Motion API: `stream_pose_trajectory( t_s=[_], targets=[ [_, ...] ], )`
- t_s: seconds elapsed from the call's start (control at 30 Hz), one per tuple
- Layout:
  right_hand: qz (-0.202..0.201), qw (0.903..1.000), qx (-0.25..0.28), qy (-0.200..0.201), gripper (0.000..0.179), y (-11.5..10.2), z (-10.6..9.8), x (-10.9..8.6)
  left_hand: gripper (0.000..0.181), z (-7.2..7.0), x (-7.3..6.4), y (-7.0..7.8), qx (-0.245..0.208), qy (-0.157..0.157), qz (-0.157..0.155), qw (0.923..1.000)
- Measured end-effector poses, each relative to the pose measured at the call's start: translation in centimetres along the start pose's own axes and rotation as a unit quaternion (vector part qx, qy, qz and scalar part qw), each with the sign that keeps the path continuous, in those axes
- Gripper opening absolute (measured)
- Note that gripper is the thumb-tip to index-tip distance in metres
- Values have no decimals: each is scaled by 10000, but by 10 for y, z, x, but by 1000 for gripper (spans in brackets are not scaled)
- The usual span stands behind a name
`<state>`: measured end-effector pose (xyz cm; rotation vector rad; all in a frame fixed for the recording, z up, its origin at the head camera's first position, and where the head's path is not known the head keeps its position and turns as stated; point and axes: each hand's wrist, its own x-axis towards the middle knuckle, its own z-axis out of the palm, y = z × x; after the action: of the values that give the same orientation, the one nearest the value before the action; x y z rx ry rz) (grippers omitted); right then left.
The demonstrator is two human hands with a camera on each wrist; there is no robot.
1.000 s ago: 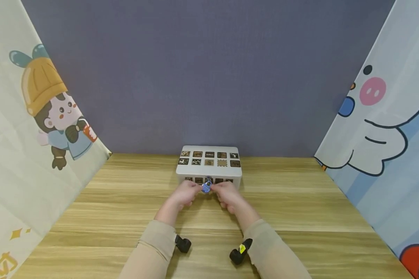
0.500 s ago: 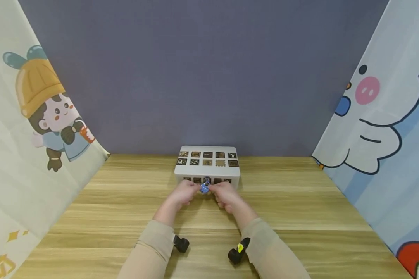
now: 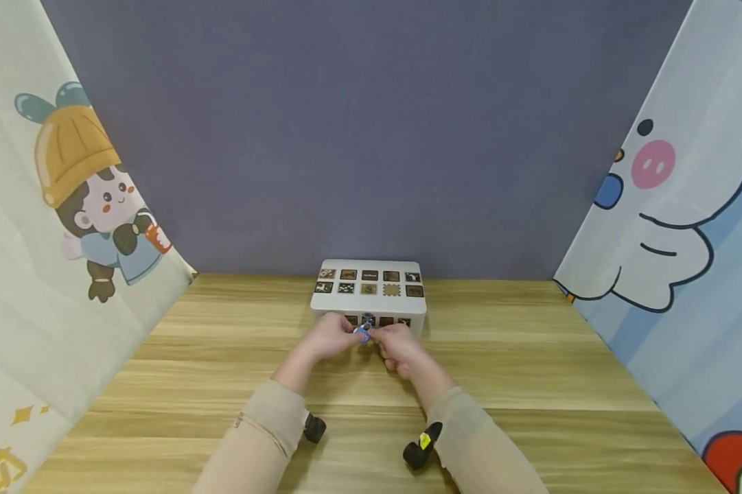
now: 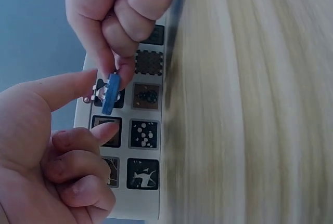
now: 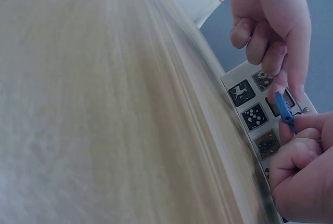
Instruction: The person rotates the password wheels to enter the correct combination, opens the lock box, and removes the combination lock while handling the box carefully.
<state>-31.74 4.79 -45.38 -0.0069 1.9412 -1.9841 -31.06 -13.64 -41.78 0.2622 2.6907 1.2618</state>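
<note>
A small blue padlock (image 3: pixel 362 334) is at the metal latch (image 3: pixel 367 318) on the front of a white box (image 3: pixel 371 304) with dark square pictures. My right hand (image 3: pixel 403 346) pinches the padlock's right edge between thumb and forefinger, its other fingers curled in. My left hand (image 3: pixel 330 337) is at the padlock's left side. In the left wrist view, its thumb and forefinger are spread apart around the blue padlock (image 4: pixel 111 94), with the thumb tip close by the shackle. The remaining left fingers bend loosely toward the palm.
The box stands at the back of a wood-grain table (image 3: pixel 500 357), close to a grey-blue panel (image 3: pixel 371 137). Printed cartoon sheets hang at the left (image 3: pixel 12 261) and right (image 3: pixel 686 274). A black wrist camera (image 3: pixel 419 453) sits by the right sleeve.
My left hand has turned slightly and its fingers have shifted over the padlock, covering more of the box's front left. The right hand keeps its pinch in nearly the same place.
</note>
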Motion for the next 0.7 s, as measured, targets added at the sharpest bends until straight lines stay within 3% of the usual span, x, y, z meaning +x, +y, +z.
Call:
stream_pose_trajectory(
  t_s=[0.1,0.4,0.7],
  targets=[
    [42,10000,47,13,18,0,0,1,28,-1,-2,3,514,117,136,9985],
    [79,9999,47,107,20,0,0,1,46,-6,-2,6,1613,395,327,9856],
    [107,9997,170,112,22,1,1,2,52,-7,-2,7,2644,575,577,9610]
  ],
)
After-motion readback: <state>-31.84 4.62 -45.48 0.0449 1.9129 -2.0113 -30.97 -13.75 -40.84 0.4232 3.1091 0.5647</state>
